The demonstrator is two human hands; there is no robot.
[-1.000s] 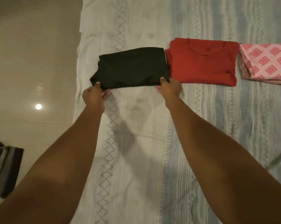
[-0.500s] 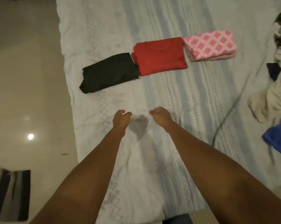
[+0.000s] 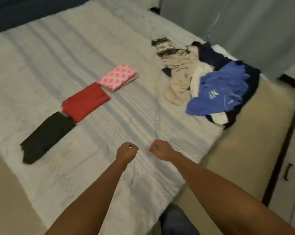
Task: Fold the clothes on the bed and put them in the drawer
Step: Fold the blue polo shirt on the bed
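While left grip [image 3: 127, 151], right grip [image 3: 160, 151] curl empty, pile [image 3: 209, 82] well apart.

The head camera looks forward and down across the bed [image 3: 75, 48] from nearby.

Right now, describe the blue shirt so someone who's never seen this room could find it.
On the bed, look to the unfolded pile at its right edge. The blue shirt lies spread at the pile's near end. It is the only bright blue piece there, with pale lettering; its neighbours are cream, white and dark.
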